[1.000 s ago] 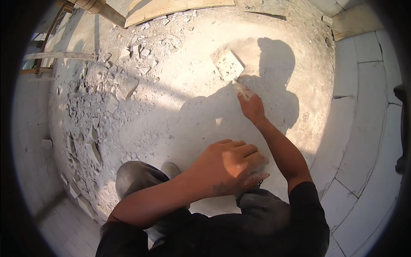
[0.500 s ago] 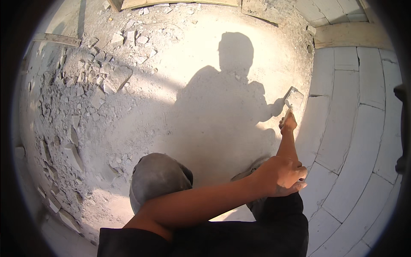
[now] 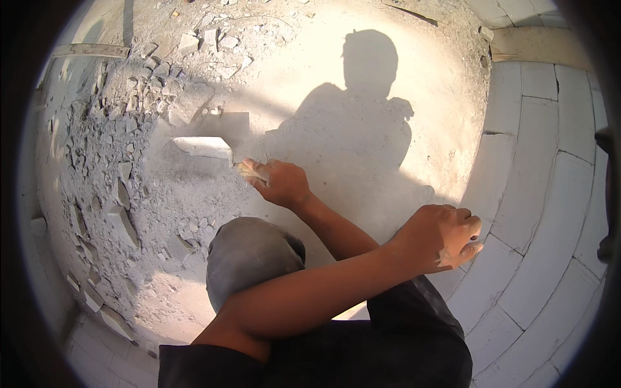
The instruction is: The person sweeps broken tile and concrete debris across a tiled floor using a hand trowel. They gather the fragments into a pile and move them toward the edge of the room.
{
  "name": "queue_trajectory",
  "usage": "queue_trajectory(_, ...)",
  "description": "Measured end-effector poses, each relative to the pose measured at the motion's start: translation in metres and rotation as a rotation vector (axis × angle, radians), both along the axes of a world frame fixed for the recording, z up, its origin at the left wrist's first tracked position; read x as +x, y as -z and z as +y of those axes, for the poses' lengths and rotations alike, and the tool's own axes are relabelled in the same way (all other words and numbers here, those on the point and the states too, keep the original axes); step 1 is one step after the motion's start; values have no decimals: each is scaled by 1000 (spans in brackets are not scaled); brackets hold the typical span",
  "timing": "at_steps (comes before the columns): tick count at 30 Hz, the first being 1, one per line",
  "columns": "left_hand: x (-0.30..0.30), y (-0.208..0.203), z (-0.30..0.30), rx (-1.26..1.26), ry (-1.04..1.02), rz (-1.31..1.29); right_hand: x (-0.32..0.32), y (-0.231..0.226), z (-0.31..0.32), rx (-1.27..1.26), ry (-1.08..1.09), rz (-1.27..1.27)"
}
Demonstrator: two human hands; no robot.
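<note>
Right now, the flat-bladed trowel (image 3: 202, 146) is out to your left, just beyond your bent knee (image 3: 252, 258), its pale blade pointing left toward the rubble (image 3: 123, 132) — whether its lower edge touches the floor (image 3: 443, 84), you cannot tell from this angle. A dark, square-cornered shadow (image 3: 234, 124) lies just past the blade. Your right hand (image 3: 279, 182) is closed around the trowel's handle, dusty at the fingers, with the right forearm (image 3: 339, 226) reaching across from behind the other arm.

Your left forearm (image 3: 310, 294) passes over it the opposite way, out of a black sleeve (image 3: 207, 365), so your arms cross in front of you. At its end your left hand (image 3: 443, 238) hangs to the right with the fingers curled in and the thumb alongside; whether it holds anything is hidden from view.

Farther out, broken grey pieces and grit cover the left side of the floor. Your own shadow (image 3: 370, 68) falls on the sunlit part ahead, and a wall of pale blocks (image 3: 517, 213) runs down the right — a timber beam (image 3: 537, 46) sits near its far end.
</note>
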State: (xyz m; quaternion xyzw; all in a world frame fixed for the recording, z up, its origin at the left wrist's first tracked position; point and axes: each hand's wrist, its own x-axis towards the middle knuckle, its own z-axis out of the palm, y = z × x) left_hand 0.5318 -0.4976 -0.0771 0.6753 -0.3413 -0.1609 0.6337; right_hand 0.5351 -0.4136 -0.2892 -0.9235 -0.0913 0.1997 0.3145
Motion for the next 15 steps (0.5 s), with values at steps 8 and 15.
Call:
queue_trajectory(8,-3,6,-1,12,45,-18,-104,7,-270,76,1519,-134)
queue_trajectory(15,-13,23,-9,100,131,-51,-217,2,-388,489,2206,110)
